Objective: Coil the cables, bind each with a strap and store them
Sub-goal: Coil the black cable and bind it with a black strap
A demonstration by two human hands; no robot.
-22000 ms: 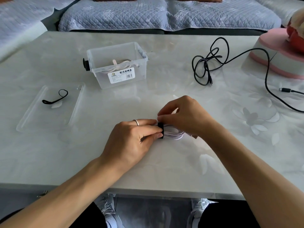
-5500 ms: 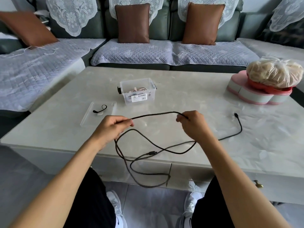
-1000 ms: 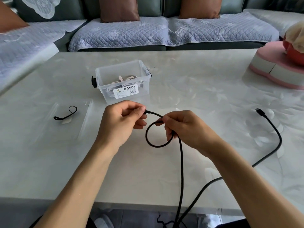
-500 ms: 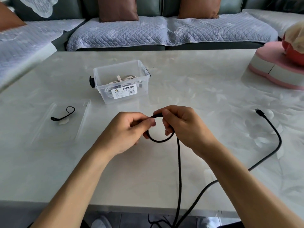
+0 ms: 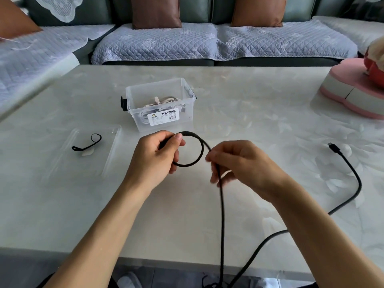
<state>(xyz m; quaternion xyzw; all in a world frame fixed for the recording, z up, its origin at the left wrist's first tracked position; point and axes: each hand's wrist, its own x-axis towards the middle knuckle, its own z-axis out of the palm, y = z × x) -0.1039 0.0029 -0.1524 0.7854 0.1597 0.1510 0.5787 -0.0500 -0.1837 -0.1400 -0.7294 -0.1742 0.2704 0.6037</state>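
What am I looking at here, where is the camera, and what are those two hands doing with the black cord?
There is no machine here. One camera worn on a person's head looks forward and down over a pale table, so the two bare arms are the wearer's own. The left hand pinches a single loop of a black cable. The right hand grips the same cable just past the loop. The rest of it hangs over the table's near edge and comes back up to a plug lying on the right. Behind the hands stands a clear storage box with pale cables inside. To the left, a black strap lies on a flat clear lid.
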